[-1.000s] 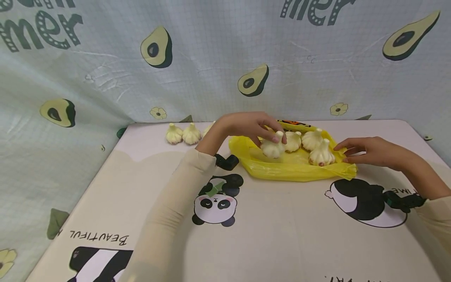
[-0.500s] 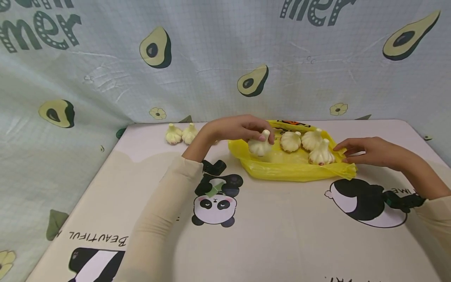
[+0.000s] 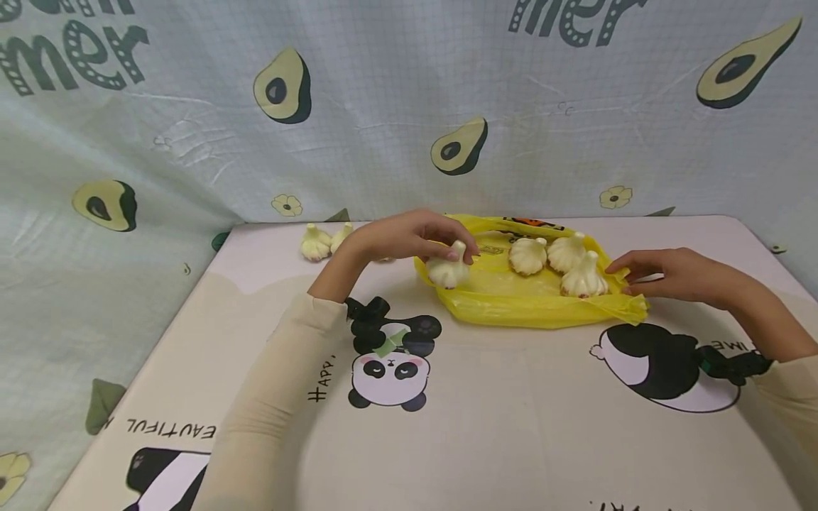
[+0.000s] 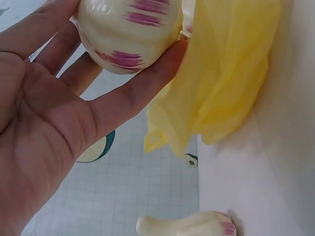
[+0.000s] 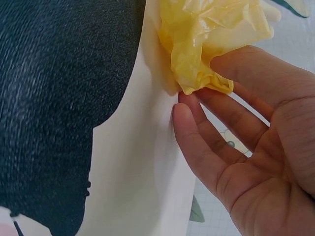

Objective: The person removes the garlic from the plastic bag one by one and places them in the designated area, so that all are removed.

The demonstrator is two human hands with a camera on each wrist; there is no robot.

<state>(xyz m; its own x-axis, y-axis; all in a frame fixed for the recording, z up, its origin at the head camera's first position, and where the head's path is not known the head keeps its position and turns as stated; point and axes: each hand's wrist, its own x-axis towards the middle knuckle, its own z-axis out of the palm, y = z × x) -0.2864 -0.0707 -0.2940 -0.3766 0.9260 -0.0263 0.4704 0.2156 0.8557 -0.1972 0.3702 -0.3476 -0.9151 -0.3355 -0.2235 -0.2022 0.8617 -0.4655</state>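
My left hand (image 3: 415, 234) holds a white garlic bulb (image 3: 447, 270) by its sides, over the left rim of a yellow plastic bag (image 3: 543, 312). In the left wrist view the bulb (image 4: 130, 29) shows purple streaks, with thumb and fingers spread around it. Three more garlic bulbs (image 3: 584, 277) sit inside the open bag, toward its right. At the bag's right end my right hand (image 3: 684, 277) pinches the edge. Close up in the right wrist view, the thumb lies over the crumpled yellow plastic (image 5: 202, 44) and fingers are behind it.
At the table's back left stand garlic bulbs (image 3: 315, 243), partly hidden by the left forearm. The light table cover (image 3: 486, 411) has panda prints. A pale curtain (image 3: 371, 106) with avocado prints hangs right behind the table. Each wrist wears a black strap-like device (image 3: 731, 363).
The left hand has carried its garlic bulb leftward, from among the bulbs in the bag to the left rim. The right hand has stayed at the bag's edge.
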